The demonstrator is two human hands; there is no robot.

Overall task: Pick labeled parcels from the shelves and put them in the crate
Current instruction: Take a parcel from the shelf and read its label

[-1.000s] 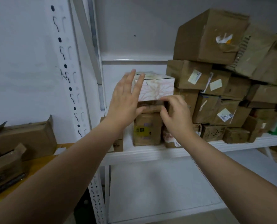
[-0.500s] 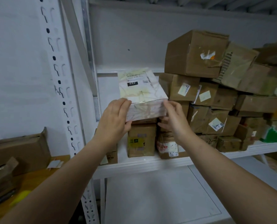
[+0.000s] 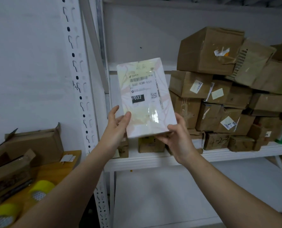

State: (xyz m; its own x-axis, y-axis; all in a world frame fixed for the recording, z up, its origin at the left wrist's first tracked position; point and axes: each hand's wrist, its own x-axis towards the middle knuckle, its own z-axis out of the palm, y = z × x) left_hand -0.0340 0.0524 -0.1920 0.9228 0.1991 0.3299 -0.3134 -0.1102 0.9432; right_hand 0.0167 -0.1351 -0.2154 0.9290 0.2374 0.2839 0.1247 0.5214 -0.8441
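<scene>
A white parcel (image 3: 145,99) with a faint pink pattern and a shipping label reading 032 is held up in front of the shelf, its label side tilted toward me. My left hand (image 3: 116,127) grips its lower left edge, thumb on the front. My right hand (image 3: 178,135) holds its lower right corner from underneath. No crate is in view.
A white metal shelf (image 3: 153,159) carries a stack of brown cardboard parcels (image 3: 219,96), some labeled. A perforated upright post (image 3: 81,89) stands to the left. On a wooden table (image 3: 54,168) at the left lie opened cardboard boxes (image 3: 30,145) and yellow tape rolls (image 3: 39,190).
Both hands lifted the white parcel off the stack of small boxes, drew it toward me and tilted it upright, so its label now faces me.
</scene>
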